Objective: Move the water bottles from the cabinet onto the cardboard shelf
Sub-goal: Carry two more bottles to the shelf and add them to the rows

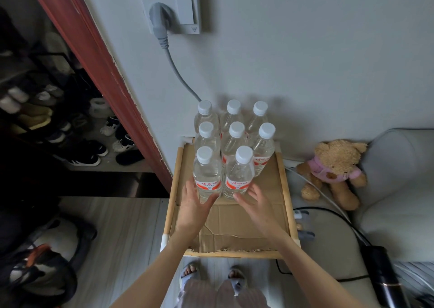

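Several clear water bottles with white caps and red labels stand upright in rows on the cardboard shelf point(256, 216), packed toward the wall. The two nearest are the front left bottle point(206, 171) and the front right bottle point(239, 173). My left hand point(195, 204) reaches in with straight fingers, its fingertips at the base of the front left bottle. My right hand point(253, 202) is spread with fingertips at the base of the front right bottle. Neither hand is wrapped round a bottle. The cabinet is not in view.
A grey plug and cable point(173, 65) hang from the wall socket above the bottles. A teddy bear point(333, 169) and a grey sofa point(399, 190) sit to the right, cables on the floor. A shoe rack point(70, 131) lies beyond the red door frame at left.
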